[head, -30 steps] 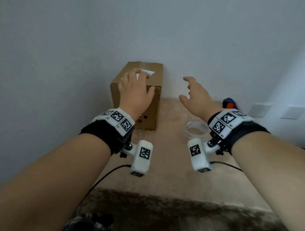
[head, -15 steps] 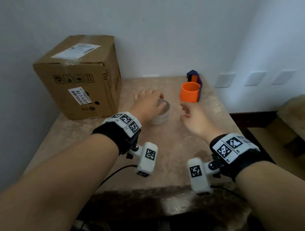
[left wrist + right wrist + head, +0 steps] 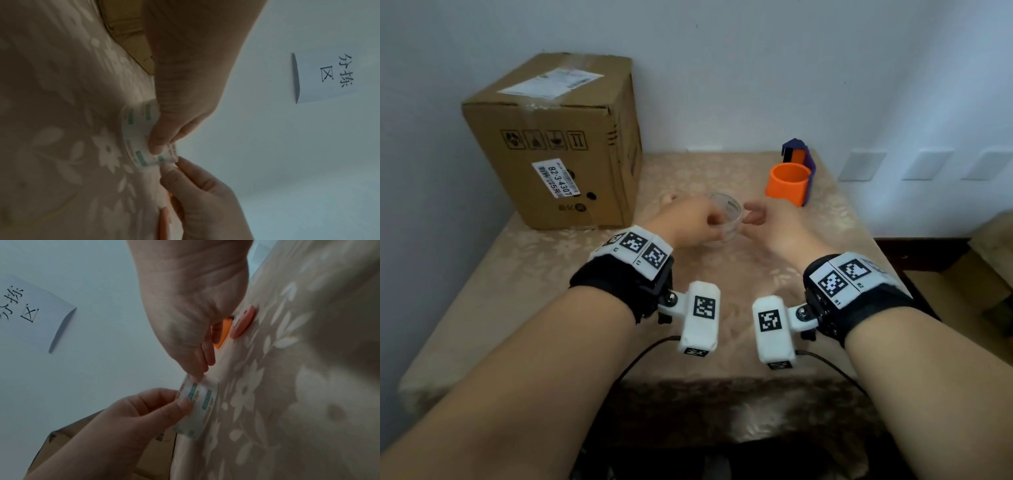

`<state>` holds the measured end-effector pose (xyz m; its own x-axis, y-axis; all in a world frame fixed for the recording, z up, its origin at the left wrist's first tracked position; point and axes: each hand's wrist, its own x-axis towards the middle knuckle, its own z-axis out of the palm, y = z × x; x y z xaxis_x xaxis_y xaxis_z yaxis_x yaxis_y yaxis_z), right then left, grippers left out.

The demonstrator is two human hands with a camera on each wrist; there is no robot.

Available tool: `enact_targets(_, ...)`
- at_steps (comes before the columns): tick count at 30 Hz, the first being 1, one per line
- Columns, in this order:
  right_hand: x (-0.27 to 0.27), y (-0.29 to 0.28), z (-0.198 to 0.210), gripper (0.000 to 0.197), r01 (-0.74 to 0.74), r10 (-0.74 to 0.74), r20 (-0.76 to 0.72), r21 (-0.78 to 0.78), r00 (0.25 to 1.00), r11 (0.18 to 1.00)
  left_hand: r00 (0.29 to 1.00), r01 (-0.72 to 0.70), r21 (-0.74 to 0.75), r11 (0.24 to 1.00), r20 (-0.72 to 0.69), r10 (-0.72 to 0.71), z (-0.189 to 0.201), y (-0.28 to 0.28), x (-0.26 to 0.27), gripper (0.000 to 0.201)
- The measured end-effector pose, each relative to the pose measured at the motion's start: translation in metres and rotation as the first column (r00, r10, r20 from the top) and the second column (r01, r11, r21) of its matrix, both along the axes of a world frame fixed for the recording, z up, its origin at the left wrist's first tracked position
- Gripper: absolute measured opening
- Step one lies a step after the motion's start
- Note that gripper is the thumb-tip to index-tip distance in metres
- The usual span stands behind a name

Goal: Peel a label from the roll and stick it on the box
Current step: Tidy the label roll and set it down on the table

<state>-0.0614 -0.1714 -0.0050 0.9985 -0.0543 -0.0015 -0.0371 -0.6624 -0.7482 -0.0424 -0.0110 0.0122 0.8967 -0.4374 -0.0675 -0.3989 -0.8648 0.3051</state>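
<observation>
Left hand [image 3: 690,224] gripping roll [image 3: 726,219], right hand [image 3: 774,222] pinching edge

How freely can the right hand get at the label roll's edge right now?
Probably yes: the right hand already has fingertips at the roll, which the left hand grips; nothing lies between them.

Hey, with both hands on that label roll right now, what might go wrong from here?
1. The right hand pinches only the label's free end with its fingertips; it could slip or tear.
2. The left hand holds the label roll by a light pinch, so a hard pull might jerk it loose.
3. The orange cup stands close behind the right hand and could get knocked.
</observation>
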Motion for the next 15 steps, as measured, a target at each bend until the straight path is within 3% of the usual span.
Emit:
enact_targets(2, 0.002, 0.002, -0.002, 0.044, 0.039, -0.04, 0.014, 0.014, 0.999, 0.999, 0.998, -0.012, -0.02, 1.0, 0.054, 0.013, 0.001, 0.001, -0.002, 0.026)
enact_targets(7, 0.003, 0.007, 0.013, 0.014, 0.097, -0.121, 0.138, 0.165, 0.983, 0.981, 0.993, -0.077, -0.36, 0.93, -0.113, 0.039, 0.01, 0.019, -0.006, 0.015)
enact_targets(13, -0.009, 0.026, 0.034, 0.016, 0.019, -0.058, 0.183, 0.208, 0.981, 0.978, 0.99, -0.136, -0.509, 0.85, -0.102, 0.098, 0.019, 0.031, -0.02, 0.017)
enact_targets(15, -0.011, 0.032, 0.038, 0.027, -0.003, -0.048, 0.182, 0.27, 0.982, 0.963, 0.99, -0.143, -0.561, 0.815, -0.086, 0.115, 0.021, 0.034, -0.023, 0.024)
